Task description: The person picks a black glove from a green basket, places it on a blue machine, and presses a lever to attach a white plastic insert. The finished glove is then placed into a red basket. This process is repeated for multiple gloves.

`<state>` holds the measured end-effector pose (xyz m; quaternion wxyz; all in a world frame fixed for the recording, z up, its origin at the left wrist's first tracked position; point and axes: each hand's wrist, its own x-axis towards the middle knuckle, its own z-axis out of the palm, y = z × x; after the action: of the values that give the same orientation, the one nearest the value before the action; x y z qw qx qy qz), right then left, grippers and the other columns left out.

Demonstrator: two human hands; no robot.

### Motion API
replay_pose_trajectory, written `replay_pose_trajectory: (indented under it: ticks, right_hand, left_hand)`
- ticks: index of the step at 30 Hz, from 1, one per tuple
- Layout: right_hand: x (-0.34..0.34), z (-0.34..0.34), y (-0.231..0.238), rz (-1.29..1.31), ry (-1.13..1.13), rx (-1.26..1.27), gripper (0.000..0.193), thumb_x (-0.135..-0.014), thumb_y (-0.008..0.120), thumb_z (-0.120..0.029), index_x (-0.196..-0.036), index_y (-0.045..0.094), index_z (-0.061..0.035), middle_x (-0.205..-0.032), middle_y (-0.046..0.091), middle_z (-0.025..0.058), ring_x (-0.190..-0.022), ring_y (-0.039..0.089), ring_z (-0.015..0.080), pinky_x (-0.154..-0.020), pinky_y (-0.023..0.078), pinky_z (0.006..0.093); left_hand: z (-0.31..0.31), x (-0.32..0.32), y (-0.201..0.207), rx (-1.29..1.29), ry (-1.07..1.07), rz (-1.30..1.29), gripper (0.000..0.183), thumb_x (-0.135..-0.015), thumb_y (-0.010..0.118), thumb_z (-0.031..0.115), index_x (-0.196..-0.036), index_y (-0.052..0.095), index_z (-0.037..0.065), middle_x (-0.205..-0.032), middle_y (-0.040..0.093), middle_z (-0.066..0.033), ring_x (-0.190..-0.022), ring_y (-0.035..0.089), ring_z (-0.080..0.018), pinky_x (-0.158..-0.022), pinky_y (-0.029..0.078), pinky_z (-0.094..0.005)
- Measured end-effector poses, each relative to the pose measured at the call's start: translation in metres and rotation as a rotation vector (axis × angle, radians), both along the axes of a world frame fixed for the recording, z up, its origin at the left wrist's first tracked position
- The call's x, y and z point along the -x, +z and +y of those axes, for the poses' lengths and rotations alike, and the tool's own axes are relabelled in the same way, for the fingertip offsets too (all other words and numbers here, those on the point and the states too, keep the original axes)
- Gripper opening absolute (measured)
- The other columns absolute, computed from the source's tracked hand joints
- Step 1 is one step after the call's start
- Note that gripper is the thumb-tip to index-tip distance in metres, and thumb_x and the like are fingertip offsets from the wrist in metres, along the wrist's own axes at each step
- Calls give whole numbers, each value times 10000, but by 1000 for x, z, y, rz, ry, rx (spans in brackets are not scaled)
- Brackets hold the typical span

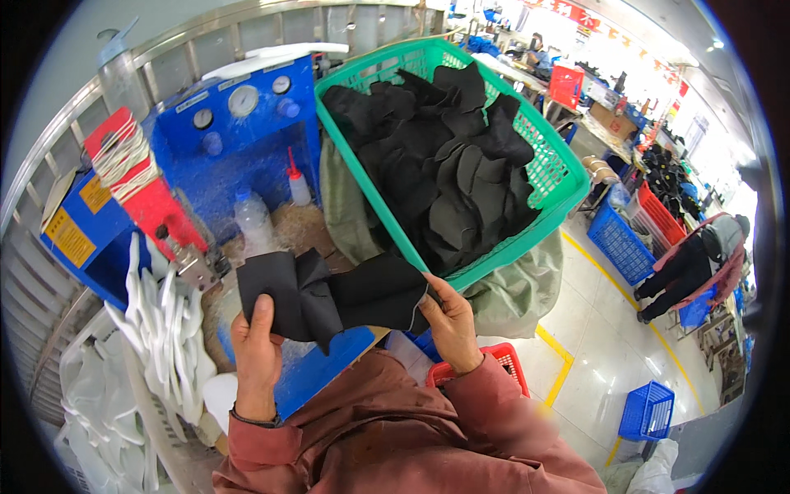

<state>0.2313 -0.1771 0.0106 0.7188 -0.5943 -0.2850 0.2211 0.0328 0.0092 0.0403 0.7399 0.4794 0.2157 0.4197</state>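
Observation:
A folded black fabric piece (370, 295) is stretched between my two hands, in front of my body. My left hand (257, 350) grips its left end, thumb on top. At the other end my right hand (451, 323) pinches the edge, where a thin pale line shows. Just beyond stands a green plastic basket (485, 267), heaped with black cut pieces (440, 156) of similar look. Beneath the fabric lies a blue surface (317, 375). A red-topped machine part (152, 185) rises to the left of my left hand.
A blue machine (239, 123) with gauges stands at the back left, holding a clear bottle (255, 222) and a red-tipped bottle (298, 183). White foot-shaped forms (169, 337) crowd the left. A red basket (510, 366) sits at my right; another person (687, 267) stands farther off.

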Motion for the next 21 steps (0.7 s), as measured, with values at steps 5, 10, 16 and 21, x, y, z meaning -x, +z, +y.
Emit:
replay_pose_trajectory:
  ticks: [5,10,16,21]
  right_hand:
    - [2,-5,-8,98,118,90,297,-958,556,-20,-1249,593,21,-1136,623,34,-980,568,90,-872,456,233]
    - [11,-10,-5,-113,142,52,300,-956,578,-44,-1249,591,23,-1134,619,35,-997,565,95,-887,453,240]
    - [22,-9,7,-279,18,92,245,-950,558,-29,-1182,615,25,-1115,644,104,-1004,608,145,-871,475,269]
    - [41,-10,10,-504,227,133,208,-941,519,22,-1113,636,14,-1065,660,139,-967,637,180,-840,509,310]
  left_hand:
    - [3,23,-9,-192,7,259,308,-954,628,331,-1030,683,37,-890,690,1,-701,611,-57,-566,446,-195]
    - [5,27,-6,-241,-29,305,316,-956,623,346,-1011,679,40,-883,678,11,-690,601,-63,-574,457,-204]
    - [3,30,-1,-379,-25,513,410,-973,586,399,-953,650,-5,-738,560,41,-661,438,-48,-589,362,-223]
    - [-11,28,1,-507,-95,608,388,-969,580,317,-1030,620,-64,-854,617,-17,-822,501,-101,-757,452,-288]
